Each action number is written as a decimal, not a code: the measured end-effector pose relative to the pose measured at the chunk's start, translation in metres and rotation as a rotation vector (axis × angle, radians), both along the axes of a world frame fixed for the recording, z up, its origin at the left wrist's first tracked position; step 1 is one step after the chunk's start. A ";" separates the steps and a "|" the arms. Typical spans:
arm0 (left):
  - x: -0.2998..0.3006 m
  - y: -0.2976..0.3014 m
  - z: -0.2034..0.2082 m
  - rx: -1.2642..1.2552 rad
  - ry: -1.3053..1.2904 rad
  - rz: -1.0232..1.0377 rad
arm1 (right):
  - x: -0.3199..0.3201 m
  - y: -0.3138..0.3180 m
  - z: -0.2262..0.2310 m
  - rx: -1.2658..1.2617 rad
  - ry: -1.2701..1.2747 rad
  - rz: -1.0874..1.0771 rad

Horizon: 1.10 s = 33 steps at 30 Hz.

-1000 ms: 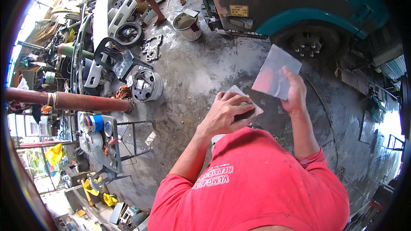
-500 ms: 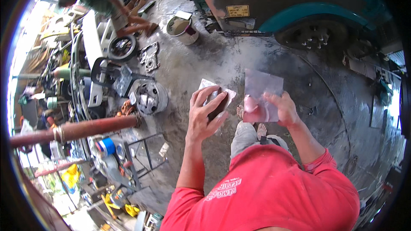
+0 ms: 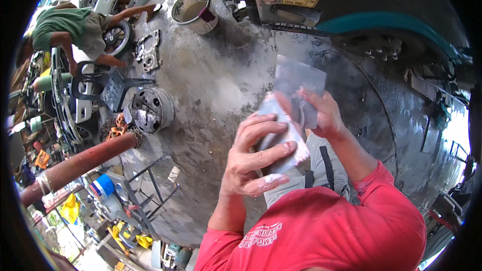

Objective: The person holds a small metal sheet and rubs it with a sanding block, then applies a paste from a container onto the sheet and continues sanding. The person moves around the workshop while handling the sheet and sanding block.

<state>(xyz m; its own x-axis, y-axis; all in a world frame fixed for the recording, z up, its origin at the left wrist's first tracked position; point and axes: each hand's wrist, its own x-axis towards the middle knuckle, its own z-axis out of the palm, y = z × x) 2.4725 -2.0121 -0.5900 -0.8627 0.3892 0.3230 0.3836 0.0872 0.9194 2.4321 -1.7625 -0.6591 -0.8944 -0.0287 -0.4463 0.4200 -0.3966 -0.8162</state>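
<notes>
My right hand (image 3: 324, 113) grips a thin grey rectangular sheet (image 3: 304, 75) by its right side, thumb on top. A smear of pink putty (image 3: 283, 103) lies on the sheet. My left hand (image 3: 253, 158) is closed round a flat putty spreader (image 3: 296, 145), with several fingers spread across its face. Whitish-pink putty coats the spreader's edge, and more is stuck to my left fingers. The spreader overlaps the sheet's lower left part; I cannot tell whether the two touch.
A dark vehicle with a teal wheel arch (image 3: 346, 20) stands ahead. A bucket (image 3: 196, 15) is front left. Left are a wheel rim (image 3: 153, 110), a plastic chair (image 3: 113, 90), a red pipe (image 3: 80, 158) and a bending person (image 3: 65, 27). A hose (image 3: 379, 100) lies right.
My left hand has brought the spreader right, over the sheet's edge; before, they were apart. The sheet has tilted. The view has shifted, and the person at left now shows more fully, bent over.
</notes>
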 end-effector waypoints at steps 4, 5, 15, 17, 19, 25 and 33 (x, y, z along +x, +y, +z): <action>-0.052 -0.021 -0.087 -0.248 0.026 0.154 | -0.042 -0.022 -0.062 -0.571 -0.204 0.014; -0.069 -0.036 -0.108 -0.345 0.092 0.199 | -0.055 -0.027 -0.078 -0.517 -0.233 0.033; -0.167 -0.038 -0.233 -0.676 0.235 0.196 | -0.154 -0.043 -0.213 0.281 0.533 0.443; -0.173 -0.020 -0.265 -0.792 0.236 0.040 | -0.180 -0.030 -0.248 0.337 0.590 0.243; -0.182 -0.011 -0.299 -0.761 0.237 0.039 | -0.201 -0.006 -0.285 0.451 0.861 0.055; -0.207 0.022 -0.387 0.051 0.328 -0.004 | -0.206 0.015 -0.371 0.588 0.863 0.081; -0.227 0.010 -0.415 -0.365 0.579 0.337 | -0.195 0.023 -0.403 0.187 0.664 -0.142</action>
